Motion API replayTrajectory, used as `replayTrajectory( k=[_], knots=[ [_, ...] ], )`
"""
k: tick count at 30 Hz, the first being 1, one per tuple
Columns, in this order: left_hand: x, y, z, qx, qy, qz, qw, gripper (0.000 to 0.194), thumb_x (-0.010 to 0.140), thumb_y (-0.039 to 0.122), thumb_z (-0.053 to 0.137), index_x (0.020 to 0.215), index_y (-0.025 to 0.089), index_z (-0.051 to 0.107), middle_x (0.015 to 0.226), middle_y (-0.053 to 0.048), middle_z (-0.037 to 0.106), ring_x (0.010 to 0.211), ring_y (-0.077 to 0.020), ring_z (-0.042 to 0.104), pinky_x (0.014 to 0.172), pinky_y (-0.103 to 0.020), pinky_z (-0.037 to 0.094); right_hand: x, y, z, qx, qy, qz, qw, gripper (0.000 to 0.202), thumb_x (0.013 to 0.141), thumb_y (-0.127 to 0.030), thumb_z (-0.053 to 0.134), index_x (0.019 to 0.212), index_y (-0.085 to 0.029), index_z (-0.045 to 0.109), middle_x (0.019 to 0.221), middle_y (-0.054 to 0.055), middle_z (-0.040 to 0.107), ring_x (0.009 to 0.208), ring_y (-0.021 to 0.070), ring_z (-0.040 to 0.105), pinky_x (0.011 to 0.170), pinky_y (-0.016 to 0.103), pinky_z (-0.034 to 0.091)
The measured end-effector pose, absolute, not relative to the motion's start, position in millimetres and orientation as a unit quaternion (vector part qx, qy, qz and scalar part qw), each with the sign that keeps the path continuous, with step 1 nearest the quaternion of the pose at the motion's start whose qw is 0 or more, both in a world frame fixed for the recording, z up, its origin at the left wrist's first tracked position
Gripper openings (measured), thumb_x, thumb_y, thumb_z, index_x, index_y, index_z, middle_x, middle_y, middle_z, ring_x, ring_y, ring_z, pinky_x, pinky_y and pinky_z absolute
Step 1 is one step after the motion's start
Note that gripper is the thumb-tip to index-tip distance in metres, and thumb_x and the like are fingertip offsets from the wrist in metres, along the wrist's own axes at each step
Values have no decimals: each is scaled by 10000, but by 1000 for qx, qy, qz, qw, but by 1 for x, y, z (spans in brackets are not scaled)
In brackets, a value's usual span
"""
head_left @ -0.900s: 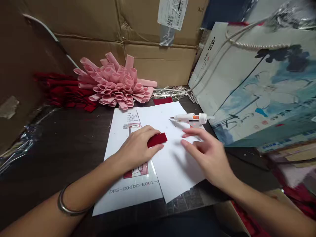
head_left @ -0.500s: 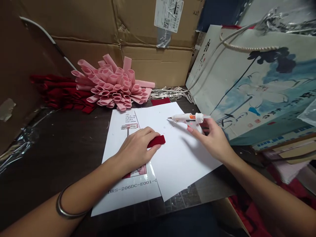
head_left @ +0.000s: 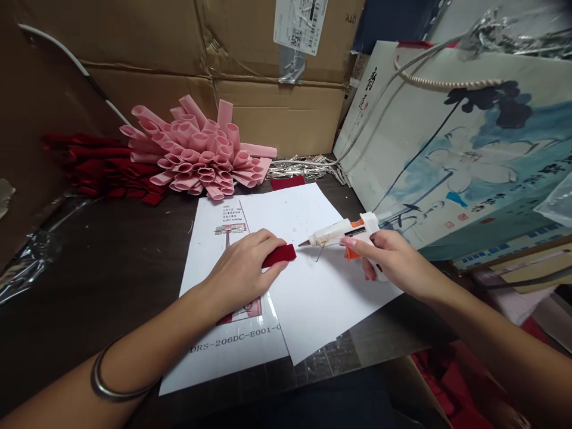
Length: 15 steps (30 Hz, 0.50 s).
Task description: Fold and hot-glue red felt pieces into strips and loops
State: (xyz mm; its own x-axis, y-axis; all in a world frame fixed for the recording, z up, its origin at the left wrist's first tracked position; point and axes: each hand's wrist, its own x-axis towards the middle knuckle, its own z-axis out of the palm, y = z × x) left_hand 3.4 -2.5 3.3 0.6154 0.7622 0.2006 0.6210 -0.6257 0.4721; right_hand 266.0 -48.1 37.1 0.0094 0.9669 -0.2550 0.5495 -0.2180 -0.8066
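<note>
My left hand (head_left: 248,262) is closed on a small dark red strip of fabric (head_left: 280,255), whose right end sticks out between thumb and fingers over the paper. In my right hand (head_left: 397,256) is a white hot glue gun (head_left: 342,232) with an orange trigger. Its metal nozzle points left, close to the free end of the red strip with a small gap between them. Beneath both hands lie a blank white sheet (head_left: 313,310) and a printed sheet (head_left: 192,298), which the white one partly overlaps.
At the back left stand a pile of rolled pink pieces (head_left: 201,149) and a heap of dark red fabric pieces (head_left: 107,167). Metal clips (head_left: 308,167) lie by the cardboard box (head_left: 277,113). A painted paper bag (head_left: 447,155) with a grey cable stands at right.
My right hand has closed round the glue gun's handle, lifted and tilted it, and brought its nozzle down towards the red strip. My left hand keeps its hold.
</note>
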Motion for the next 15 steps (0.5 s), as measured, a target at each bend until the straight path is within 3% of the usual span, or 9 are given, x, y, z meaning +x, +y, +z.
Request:
replayTrajectory(
  k=[10, 15],
  knots=[
    [3, -2, 3, 881, 387, 196, 188, 239, 895, 253, 547, 1112, 195, 630, 1047, -50, 612, 900, -203, 587, 795, -347, 474, 253, -42, 41, -660, -583, 416, 228, 505, 810, -625, 585, 598, -168, 554, 464, -26, 477, 466, 106, 434, 508, 267, 326],
    [3, -2, 4, 883, 387, 191, 186, 242, 896, 259, 549, 1117, 190, 618, 1054, -58, 613, 916, -209, 583, 805, -351, 466, 251, -40, 45, -661, -604, 399, 200, 483, 817, -622, 569, 684, -158, 598, 507, -28, 482, 487, 111, 448, 508, 261, 332]
  ],
)
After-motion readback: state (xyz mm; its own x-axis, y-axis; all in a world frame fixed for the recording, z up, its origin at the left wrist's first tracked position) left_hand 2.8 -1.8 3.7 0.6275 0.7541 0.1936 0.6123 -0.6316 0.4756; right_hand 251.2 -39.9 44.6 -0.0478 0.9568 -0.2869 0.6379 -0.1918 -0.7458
